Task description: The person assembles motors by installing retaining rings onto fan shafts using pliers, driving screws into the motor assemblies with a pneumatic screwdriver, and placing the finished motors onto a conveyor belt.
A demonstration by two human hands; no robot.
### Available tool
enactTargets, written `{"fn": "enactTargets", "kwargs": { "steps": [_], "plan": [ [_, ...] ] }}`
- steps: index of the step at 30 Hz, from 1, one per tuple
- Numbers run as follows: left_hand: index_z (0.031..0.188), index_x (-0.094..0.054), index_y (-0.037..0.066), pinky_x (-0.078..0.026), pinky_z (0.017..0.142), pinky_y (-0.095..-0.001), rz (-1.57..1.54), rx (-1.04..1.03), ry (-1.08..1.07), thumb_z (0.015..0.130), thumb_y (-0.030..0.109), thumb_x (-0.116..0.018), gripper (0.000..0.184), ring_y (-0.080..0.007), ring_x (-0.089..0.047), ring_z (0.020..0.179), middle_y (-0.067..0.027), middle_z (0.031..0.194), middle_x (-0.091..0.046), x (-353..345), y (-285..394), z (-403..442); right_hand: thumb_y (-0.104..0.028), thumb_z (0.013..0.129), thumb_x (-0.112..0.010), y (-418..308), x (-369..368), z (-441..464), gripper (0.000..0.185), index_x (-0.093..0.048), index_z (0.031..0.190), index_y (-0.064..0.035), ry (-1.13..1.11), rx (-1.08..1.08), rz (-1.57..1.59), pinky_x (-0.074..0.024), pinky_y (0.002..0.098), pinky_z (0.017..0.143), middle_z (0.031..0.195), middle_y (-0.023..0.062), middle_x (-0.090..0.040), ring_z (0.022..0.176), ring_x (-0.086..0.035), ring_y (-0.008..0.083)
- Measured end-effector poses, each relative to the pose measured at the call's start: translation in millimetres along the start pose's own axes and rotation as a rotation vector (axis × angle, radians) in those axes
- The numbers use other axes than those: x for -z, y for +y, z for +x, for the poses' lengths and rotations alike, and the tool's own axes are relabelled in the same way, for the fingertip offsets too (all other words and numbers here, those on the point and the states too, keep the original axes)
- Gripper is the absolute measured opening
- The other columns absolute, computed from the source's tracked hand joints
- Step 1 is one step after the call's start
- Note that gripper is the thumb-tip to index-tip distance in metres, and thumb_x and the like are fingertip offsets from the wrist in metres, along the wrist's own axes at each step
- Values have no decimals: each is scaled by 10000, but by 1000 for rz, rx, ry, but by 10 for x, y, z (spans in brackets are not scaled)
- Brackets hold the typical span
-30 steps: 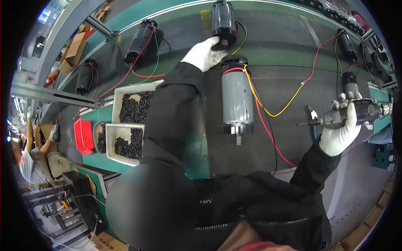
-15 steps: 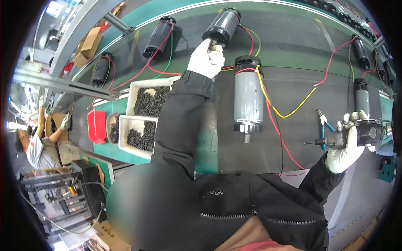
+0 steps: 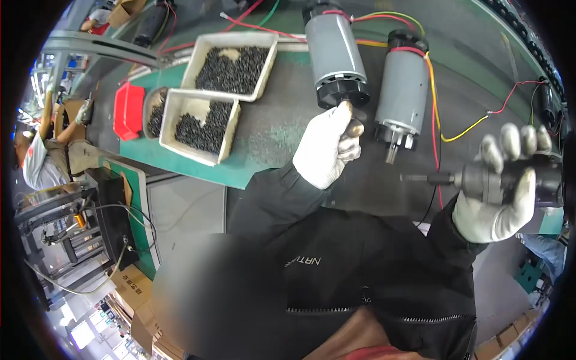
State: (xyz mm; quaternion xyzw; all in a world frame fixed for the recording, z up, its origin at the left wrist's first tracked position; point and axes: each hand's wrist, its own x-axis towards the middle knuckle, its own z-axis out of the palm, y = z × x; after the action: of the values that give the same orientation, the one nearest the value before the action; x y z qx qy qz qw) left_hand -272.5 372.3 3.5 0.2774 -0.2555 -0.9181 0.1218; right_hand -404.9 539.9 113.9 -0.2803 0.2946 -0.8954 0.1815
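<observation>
My left hand (image 3: pixel 327 143), in a white glove with grey fingertips, pinches the shaft end of a grey cylindrical electric motor (image 3: pixel 338 54). That motor tilts on the dark bench surface, its black end cap toward me. Just right of it lies a second grey motor (image 3: pixel 401 90), its bare shaft pointing my way and red and yellow wires at its far end. At the right, my gloved right hand (image 3: pixel 501 192) holds a dark power screwdriver (image 3: pixel 510 180), thumb across the body and fingertips behind it. The driver's bit points left and is blurred.
Two white trays (image 3: pixel 268 75) of small black parts stand on the green bench, beside a red bin (image 3: pixel 128 111) and a round bowl (image 3: pixel 147 114). Another motor (image 3: pixel 546 103) lies far right. A co-worker (image 3: pixel 45 159) is at the left; a metal rail (image 3: pixel 99 45) crosses the upper left.
My left hand has drawn the motor from the far belt toward me, beside the second motor. The screwdriver in my right hand has shifted slightly up and left. The view has tilted downward.
</observation>
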Motion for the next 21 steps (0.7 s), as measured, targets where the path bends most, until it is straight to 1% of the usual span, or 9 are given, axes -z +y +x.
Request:
{"fn": "enactTargets", "kwargs": {
  "steps": [5, 7, 8, 10, 11, 14, 18, 19, 21],
  "plan": [
    [1022, -544, 15, -305, 508, -212, -32, 15, -35, 971, 349, -571, 339, -38, -307, 509, -11, 748, -478, 183, -136, -205, -56, 841, -580, 309, -129, 90, 332, -451, 1146, -81, -46, -25, -116, -398, 291, 738, 1044, 39, -415, 876, -391, 172],
    [1005, -513, 29, -305, 512, -211, -2, 27, -63, 965, 326, -587, 308, -41, -314, 520, -17, 768, -466, 264, -141, -248, -59, 842, -571, 388, -188, 100, 321, -459, 1143, -74, -83, -119, -74, -398, 303, 746, 1063, 46, -434, 894, -394, 179],
    [989, -503, 35, -304, 513, -211, -1, 26, -59, 963, 318, -591, 297, -43, -314, 520, -20, 772, -467, 298, -155, -257, -57, 841, -569, 414, -198, 82, 320, -462, 1142, -67, -107, -225, 3, -397, 310, 750, 1069, 50, -442, 903, -395, 180],
    [956, -485, 47, -304, 516, -212, -4, 35, -57, 958, 302, -600, 280, -46, -313, 520, -26, 779, -468, 351, -227, -264, -57, 840, -571, 495, -207, 31, 320, -467, 1142, -65, -107, -290, 36, -407, 327, 741, 1065, 56, -452, 920, -400, 185],
    [932, -462, 64, -306, 519, -216, -36, 74, -68, 956, 279, -600, 257, -49, -318, 529, -49, 800, -476, 397, -217, -265, -59, 839, -574, 584, -223, 35, 320, -469, 1142, -69, -99, -247, -8, -418, 339, 729, 1055, 58, -453, 928, -404, 190],
    [943, -462, 67, -310, 522, -220, -137, 127, -111, 955, 257, -598, 235, -57, -326, 538, -71, 824, -486, 465, -186, -278, -55, 830, -595, 707, -266, -33, 336, -486, 1140, -125, 6, -252, -69, -464, 349, 686, 1034, 56, -451, 930, -434, 208],
    [977, -471, 35, -340, 551, -216, -136, 102, -212, 929, 269, -634, 290, -68, -383, 605, -99, 891, -517, 531, -199, -276, -31, 823, -596, 794, -202, -38, 338, -502, 1125, -152, -30, -320, -40, -468, 328, 704, 1043, 35, -464, 919, -448, 200],
    [1025, -478, 3, -351, 563, -215, -121, 112, -108, 924, 260, -626, 314, -68, -408, 636, -121, 959, -543, 483, -181, -318, -28, 823, -597, 827, -232, -49, 333, -507, 1120, -150, -20, -319, -32, -465, 328, 710, 1044, 29, -467, 923, -448, 198],
    [1042, -486, -14, -354, 561, -219, -89, 91, -112, 930, 231, -602, 293, -67, -411, 628, -123, 960, -560, 503, -187, -304, -11, 823, -601, 878, -249, -48, 326, -523, 1110, -144, -43, -341, 27, -448, 327, 739, 1053, 13, -485, 930, -447, 184]
  ]
}}
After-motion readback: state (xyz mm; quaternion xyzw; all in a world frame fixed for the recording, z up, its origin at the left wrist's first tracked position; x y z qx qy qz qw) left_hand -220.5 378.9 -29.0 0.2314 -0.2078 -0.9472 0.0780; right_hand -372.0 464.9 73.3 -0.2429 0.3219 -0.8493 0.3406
